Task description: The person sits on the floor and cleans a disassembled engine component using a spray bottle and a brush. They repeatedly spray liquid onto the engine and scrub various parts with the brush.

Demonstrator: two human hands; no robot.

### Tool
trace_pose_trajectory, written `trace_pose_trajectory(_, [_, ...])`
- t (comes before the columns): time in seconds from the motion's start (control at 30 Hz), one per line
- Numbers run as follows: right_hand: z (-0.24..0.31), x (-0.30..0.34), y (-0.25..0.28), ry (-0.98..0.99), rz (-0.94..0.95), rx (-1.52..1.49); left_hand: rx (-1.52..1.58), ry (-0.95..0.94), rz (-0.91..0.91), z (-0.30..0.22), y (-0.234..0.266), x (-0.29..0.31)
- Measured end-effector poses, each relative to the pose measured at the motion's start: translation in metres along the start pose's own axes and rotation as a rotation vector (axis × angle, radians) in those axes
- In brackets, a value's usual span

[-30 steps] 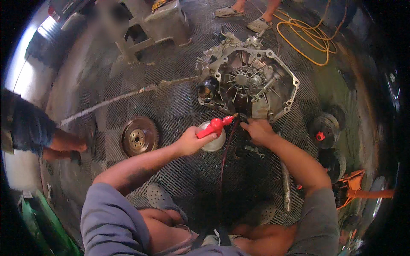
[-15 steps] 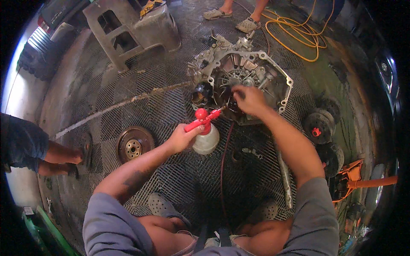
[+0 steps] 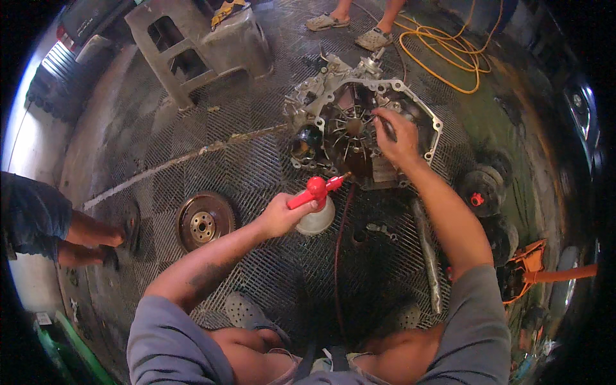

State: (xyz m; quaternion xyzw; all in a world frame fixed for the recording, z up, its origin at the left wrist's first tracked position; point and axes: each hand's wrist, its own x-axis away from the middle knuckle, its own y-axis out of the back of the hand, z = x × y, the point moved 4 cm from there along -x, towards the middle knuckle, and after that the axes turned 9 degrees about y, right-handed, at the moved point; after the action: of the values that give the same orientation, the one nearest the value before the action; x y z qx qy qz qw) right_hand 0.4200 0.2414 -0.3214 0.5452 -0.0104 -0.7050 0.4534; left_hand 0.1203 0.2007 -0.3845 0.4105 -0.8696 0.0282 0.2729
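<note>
My left hand [image 3: 287, 215] is wrapped round the red head of a spray bottle [image 3: 314, 222] with a whitish, see-through body. The bottle's brass-coloured nozzle tip points up and right at the lower rim of a metal gearbox housing [image 3: 434, 122]. Over the right part of the housing's open bell is my right hand [image 3: 401, 140], fingers curled and closed. A small dark thing seems to be in its grip, but I cannot make out what. Inside the bell, ribs spread from a round centre [image 3: 355, 128], and the lower inside looks wet and dark brown.
A round flywheel [image 3: 204, 221] lies on the ribbed mat left of my arm. A metal bar [image 3: 428, 263] and a thin hose [image 3: 338, 269] lie nearer me. A grey stool [image 3: 237, 48], a yellow hose [image 3: 443, 45] and other people's feet [image 3: 374, 37] are farther off.
My right hand has moved right and slightly away from me, uncovering the bell's centre. The spray bottle in my left hand has shifted slightly right, its nozzle tipping more upward.
</note>
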Motion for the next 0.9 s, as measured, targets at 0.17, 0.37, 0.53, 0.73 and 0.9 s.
trace_pose_trajectory(0.17, [-0.012, 0.013, -0.004, -0.005, 0.323, 0.131, -0.057, 0.065, -0.024, 0.006, 0.008, -0.003])
trace_pose_trajectory(0.37, [-0.025, 0.019, 0.011, -0.069, 0.034, 0.158, 0.061, 0.042, -0.002, 0.006, 0.008, -0.002])
trace_pose_trajectory(0.53, [-0.018, 0.007, 0.008, -0.023, 0.207, 0.086, 0.077, 0.035, -0.021, 0.001, 0.010, -0.008])
trace_pose_trajectory(0.73, [-0.012, 0.009, -0.004, 0.019, 0.451, 0.140, 0.109, 0.065, -0.013, 0.004, 0.013, -0.009])
trace_pose_trajectory(0.9, [-0.021, 0.012, 0.003, -0.077, 0.181, 0.186, 0.098, 0.062, -0.012, 0.006, 0.016, -0.012])
